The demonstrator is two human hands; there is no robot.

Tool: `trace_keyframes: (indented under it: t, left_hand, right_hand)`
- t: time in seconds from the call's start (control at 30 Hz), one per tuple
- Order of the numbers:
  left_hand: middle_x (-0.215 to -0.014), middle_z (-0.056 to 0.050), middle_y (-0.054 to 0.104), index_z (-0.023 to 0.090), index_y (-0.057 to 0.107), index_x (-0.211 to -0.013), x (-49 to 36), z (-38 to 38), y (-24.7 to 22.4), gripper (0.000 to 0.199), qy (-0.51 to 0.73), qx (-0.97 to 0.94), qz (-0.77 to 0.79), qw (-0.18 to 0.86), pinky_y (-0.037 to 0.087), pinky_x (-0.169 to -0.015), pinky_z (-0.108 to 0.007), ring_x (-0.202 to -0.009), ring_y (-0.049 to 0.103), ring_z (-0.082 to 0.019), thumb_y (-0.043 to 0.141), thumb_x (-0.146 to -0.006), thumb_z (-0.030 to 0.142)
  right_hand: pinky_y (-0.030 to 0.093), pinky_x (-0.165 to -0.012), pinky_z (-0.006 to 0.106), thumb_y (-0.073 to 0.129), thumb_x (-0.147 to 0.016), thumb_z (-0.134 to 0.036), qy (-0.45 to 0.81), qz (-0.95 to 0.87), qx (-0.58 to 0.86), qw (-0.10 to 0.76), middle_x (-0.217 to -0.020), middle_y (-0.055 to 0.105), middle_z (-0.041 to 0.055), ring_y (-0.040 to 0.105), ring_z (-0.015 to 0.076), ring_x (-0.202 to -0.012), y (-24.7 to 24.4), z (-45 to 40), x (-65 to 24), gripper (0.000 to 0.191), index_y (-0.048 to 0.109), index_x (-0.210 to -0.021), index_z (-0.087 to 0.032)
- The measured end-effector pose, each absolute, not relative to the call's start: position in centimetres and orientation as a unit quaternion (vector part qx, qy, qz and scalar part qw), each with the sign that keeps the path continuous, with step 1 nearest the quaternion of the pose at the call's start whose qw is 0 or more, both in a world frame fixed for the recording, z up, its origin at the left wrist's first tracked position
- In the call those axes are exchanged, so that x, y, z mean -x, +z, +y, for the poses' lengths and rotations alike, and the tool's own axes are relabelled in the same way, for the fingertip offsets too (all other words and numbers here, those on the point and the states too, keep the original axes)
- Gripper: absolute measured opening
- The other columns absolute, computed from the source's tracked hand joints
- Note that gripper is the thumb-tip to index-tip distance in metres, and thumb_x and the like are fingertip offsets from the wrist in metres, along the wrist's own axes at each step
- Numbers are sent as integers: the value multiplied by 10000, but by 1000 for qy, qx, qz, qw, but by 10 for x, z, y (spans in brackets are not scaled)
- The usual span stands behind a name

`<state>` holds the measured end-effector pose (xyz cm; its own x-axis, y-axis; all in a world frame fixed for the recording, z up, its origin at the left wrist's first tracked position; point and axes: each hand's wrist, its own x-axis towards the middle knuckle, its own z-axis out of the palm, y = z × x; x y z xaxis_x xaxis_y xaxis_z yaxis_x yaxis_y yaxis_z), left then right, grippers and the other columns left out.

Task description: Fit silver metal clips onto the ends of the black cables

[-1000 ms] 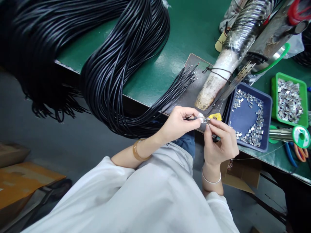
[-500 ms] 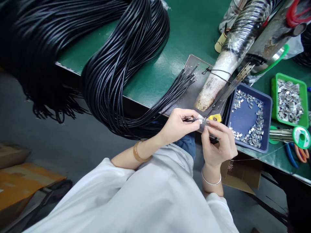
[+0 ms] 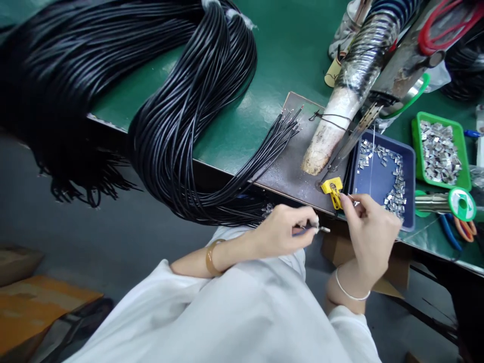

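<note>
My left hand (image 3: 285,229) is closed in a pinch just off the table's front edge. Between its thumb and finger is a black cable, mostly hidden by the fingers, with a small metal piece (image 3: 323,229) sticking out towards the right. Thumb and fingers of my right hand (image 3: 372,232) are pinched together beside a yellow clip (image 3: 333,189); a tiny shiny thing shows at the fingertips, too small to make out. The clip sits at the lower end of a slanted metal rod (image 3: 350,143). A blue tray (image 3: 372,189) of small metal pieces lies behind this hand.
Thick bundles of black cable (image 3: 196,101) cover the left of the green table (image 3: 291,45); stripped ends rest on a brown board (image 3: 285,174). A white-ended hose (image 3: 325,136) hangs above it. A green tray (image 3: 442,151), a wire spool (image 3: 462,204) and pliers (image 3: 457,234) stand right.
My hands have parted: the left has dropped towards my body with the cable and metal piece, and the right has moved rightward next to the yellow clip, which now shows more fully.
</note>
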<state>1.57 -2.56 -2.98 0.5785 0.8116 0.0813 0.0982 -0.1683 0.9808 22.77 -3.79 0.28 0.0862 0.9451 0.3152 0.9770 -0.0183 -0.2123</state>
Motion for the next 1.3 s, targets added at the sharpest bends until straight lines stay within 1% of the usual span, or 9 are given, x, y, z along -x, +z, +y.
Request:
trace_keyframes:
  t: [0.13,0.23,0.43,0.6,0.73,0.97,1.07,1.17,1.3]
  left_hand:
    - [-830,-90,735,141,684,-887,-13,-41,-37,203,164,-832,234,475,441,-658,-260,-714,655,-173,489,-942,154]
    - [-770,-75,740,144,707,-856,-7,-40,-41,197,104,-811,154,555,445,-645,-249,-680,670,-167,521,-922,134]
    - [-541,-22,623,121,690,-858,21,-22,-53,335,149,-485,156,848,372,-476,-210,-443,518,-97,691,-870,456]
    - [-442,40,514,140,660,-841,40,-11,-58,324,270,-324,223,879,113,-371,-187,-319,253,-25,771,-789,440]
    - [-460,68,477,160,662,-842,40,-5,-49,236,337,-279,259,861,130,-371,-178,-344,261,-26,796,-756,334]
    - [-641,-10,654,140,722,-782,42,7,-33,224,355,-340,267,829,197,-401,-200,-397,304,-15,842,-692,306]
    - [-548,25,558,133,729,-790,35,12,-32,247,351,-387,270,809,213,-417,-203,-424,318,-31,841,-708,337]
    - [-505,66,443,124,723,-830,19,14,-34,264,368,-430,299,768,205,-440,-201,-450,310,-36,828,-724,342]
    - [-549,64,415,107,693,-833,-5,12,-36,249,392,-467,352,710,208,-488,-209,-501,301,-41,772,-757,331]
  right_hand:
    - [233,-546,272,564,-958,-516,-35,-702,705,93,-548,549,-32,459,102,-496,2,-33,-225,388,619,-737,-201]
    - [219,-545,271,584,-938,-537,-4,-706,702,98,-534,525,-41,459,100,-498,4,-30,-214,416,563,-693,-202]
    - [275,-515,229,645,-911,-470,159,-656,673,301,-543,432,-73,363,63,-490,8,-34,-192,410,487,-645,-200]
    - [270,-494,227,674,-892,-423,168,-646,675,314,-538,417,-77,349,58,-485,7,-43,-190,393,485,-630,-198]
    - [303,-513,230,672,-898,-414,48,-641,673,366,-546,443,-76,355,60,-477,10,-44,-191,362,498,-659,-206]
    - [273,-539,248,591,-950,-419,41,-749,638,173,-544,450,-71,404,68,-482,4,-36,-199,356,494,-684,-204]
    - [248,-537,269,607,-940,-480,-19,-723,676,144,-548,475,-58,436,85,-499,-1,-32,-208,379,511,-698,-204]
    - [313,-534,263,631,-931,-467,-59,-664,704,246,-581,507,-53,479,92,-505,-1,-30,-211,286,586,-824,-205]
    - [433,-479,240,579,-969,-339,43,-568,629,528,-748,646,-22,611,113,-542,1,-35,-196,199,572,-1130,-221]
